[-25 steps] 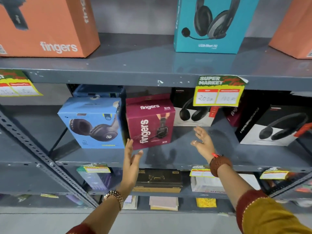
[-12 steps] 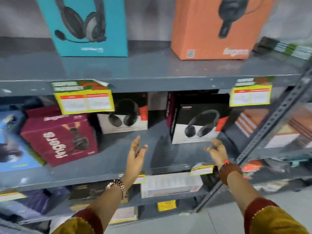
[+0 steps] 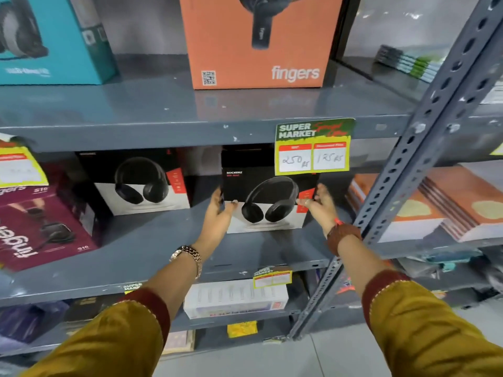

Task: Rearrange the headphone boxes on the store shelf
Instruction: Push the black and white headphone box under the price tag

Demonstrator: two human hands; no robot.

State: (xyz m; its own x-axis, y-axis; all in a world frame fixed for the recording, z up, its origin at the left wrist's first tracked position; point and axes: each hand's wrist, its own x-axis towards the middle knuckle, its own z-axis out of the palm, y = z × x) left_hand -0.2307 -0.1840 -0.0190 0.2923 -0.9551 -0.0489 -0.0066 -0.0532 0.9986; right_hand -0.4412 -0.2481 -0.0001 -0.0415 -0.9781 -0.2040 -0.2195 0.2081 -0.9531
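A black-and-white headphone box (image 3: 268, 198) stands on the middle grey shelf (image 3: 152, 240). My left hand (image 3: 217, 210) grips its left edge and my right hand (image 3: 319, 204) grips its right edge. A second black-and-white headphone box (image 3: 141, 183) stands to its left, farther back. A maroon "fingers" box (image 3: 40, 227) lies tilted at the far left. On the upper shelf sit an orange "fingers" box (image 3: 258, 42) and a teal headset box (image 3: 49, 42).
A slotted grey upright (image 3: 424, 148) runs diagonally just right of my right hand. Beyond it lie stacked notebooks (image 3: 435, 208). A yellow price tag (image 3: 314, 148) hangs over the held box's top. A white box (image 3: 234, 297) sits on the shelf below.
The view has swung to the right. Both hands moved from open in front of the shelf onto the sides of the right black-and-white box and now grip it.
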